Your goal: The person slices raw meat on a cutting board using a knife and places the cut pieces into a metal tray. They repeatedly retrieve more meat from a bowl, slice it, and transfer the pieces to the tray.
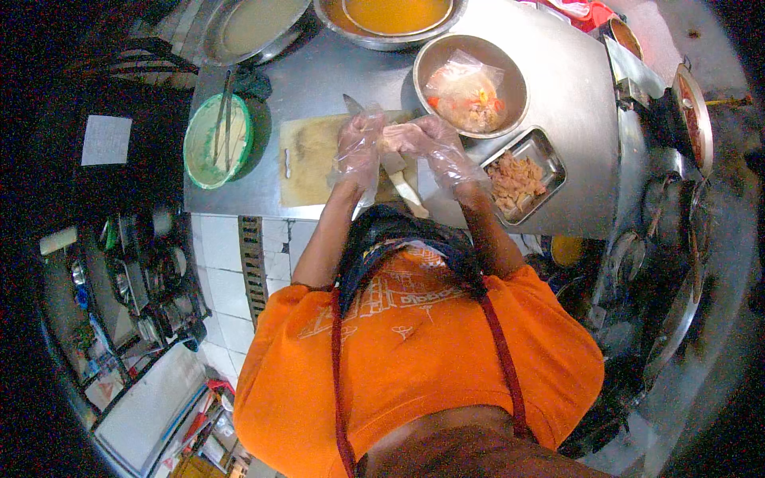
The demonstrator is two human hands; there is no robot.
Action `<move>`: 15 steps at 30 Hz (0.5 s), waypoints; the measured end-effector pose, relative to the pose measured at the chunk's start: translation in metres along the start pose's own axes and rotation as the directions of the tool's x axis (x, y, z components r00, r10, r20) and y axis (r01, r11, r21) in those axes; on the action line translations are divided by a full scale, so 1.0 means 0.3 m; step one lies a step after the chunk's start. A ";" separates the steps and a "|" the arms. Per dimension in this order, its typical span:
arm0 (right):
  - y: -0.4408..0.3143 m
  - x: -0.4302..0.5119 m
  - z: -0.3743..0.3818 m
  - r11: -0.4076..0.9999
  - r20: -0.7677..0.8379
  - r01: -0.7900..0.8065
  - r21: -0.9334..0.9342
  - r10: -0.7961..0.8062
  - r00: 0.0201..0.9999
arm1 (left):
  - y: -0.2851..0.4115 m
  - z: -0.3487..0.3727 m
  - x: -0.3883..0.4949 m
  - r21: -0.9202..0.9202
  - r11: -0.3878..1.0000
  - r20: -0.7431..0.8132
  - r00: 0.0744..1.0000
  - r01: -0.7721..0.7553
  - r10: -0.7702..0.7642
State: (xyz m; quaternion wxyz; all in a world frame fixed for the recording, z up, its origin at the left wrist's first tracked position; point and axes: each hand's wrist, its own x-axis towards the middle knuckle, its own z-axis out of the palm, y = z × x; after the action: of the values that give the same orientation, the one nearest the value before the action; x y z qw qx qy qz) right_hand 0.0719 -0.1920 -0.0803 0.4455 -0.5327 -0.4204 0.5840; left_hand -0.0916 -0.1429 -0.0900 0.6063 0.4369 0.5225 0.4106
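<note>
Both of my hands wear clear plastic gloves and meet above a worn cutting board (pixel 308 161). A pale, soft piece, apparently raw meat (pixel 399 137), is gripped in my right hand (pixel 435 138). Close against its left side, my left hand (pixel 360 136) has curled fingers; whether they pinch the piece is hidden. Beneath my hands lies a knife, its white handle (pixel 407 192) towards me and its blade tip showing beyond my left hand. To the right, a rectangular steel tray (pixel 559 158) holds cut meat pieces (pixel 515 184).
A steel bowl (pixel 519 107) holding a plastic bag of food (pixel 466 92) stands beyond my right hand. Tongs (pixel 223 122) rest in a green-rimmed basin (pixel 190 140) at left. Two large basins of liquid, one cloudy (pixel 260 27), one orange (pixel 397 15), line the steel table's (pixel 574 101) far side.
</note>
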 end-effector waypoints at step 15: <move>-0.102 -0.011 -0.046 0.999 -0.054 -0.024 0.042 0.026 0.998 | 0.032 -0.033 -0.004 0.246 0.965 0.250 0.968 -0.091 0.027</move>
State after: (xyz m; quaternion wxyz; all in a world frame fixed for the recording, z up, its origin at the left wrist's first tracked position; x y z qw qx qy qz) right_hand 0.0881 -0.1875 -0.0511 0.4605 -0.5444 -0.3891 0.5833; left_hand -0.1019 -0.1405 -0.0813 0.5922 0.5740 0.4790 0.3008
